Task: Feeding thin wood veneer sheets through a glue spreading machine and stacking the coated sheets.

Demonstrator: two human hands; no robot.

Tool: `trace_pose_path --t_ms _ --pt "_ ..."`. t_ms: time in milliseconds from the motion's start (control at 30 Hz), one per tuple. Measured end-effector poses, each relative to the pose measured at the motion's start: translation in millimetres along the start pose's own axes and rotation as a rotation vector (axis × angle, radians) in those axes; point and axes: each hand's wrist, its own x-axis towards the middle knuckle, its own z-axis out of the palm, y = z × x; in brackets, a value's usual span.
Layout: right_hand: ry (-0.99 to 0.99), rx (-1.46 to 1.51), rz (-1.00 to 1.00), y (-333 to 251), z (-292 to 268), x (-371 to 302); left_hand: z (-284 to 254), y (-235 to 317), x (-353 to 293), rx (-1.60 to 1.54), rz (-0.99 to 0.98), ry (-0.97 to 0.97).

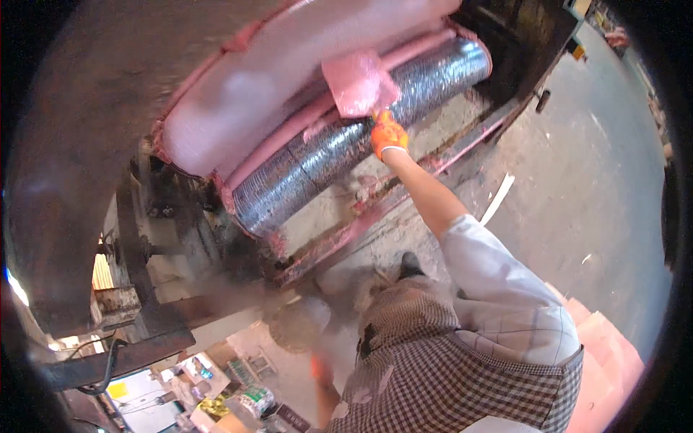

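My right hand (pixel 390 136), in an orange glove, reaches forward over a ribbed, shiny metal roller (pixel 303 169). Its fingers are closed at the near end of a broad, flat, pink-coated piece (pixel 355 83); whether this is a tool or a slab of material I cannot make out. That piece lies across the gap between the metal roller and a much larger pink-covered roller (pixel 245 101) behind it. Low in the picture my left hand (pixel 322 369), also orange-gloved, hangs by my side, smeared by motion. Just beyond it is a blurred, roundish grey-brown thing (pixel 299 323); whether I hold it cannot be seen.
A pink-smeared metal ledge (pixel 375 213) runs along the machine's near side. Dark machine frame parts (pixel 137 245) stand at left. Boxes and clutter (pixel 224 390) lie at lower left. A white strip (pixel 498 200) is on the floor, and pink sheets (pixel 606 368) lie at lower right.
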Motion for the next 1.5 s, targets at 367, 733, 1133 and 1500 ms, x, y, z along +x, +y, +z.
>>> trace_pose_path --t_ms 367,733,1133,1500 --pt "-0.649 0.158 -0.399 -5 -50 -198 -17 -7 67 0.115 0.254 0.192" --pt "-1.185 1.832 0.751 -9 6 -59 211 148 -39 0.298 0.405 -0.142" --pt "-0.999 1.626 0.839 17 -15 -167 363 231 -61 0.288 -0.010 -0.326" --pt "-0.522 0.695 -0.537 7 -37 -264 353 240 -101 0.562 0.010 -0.616"
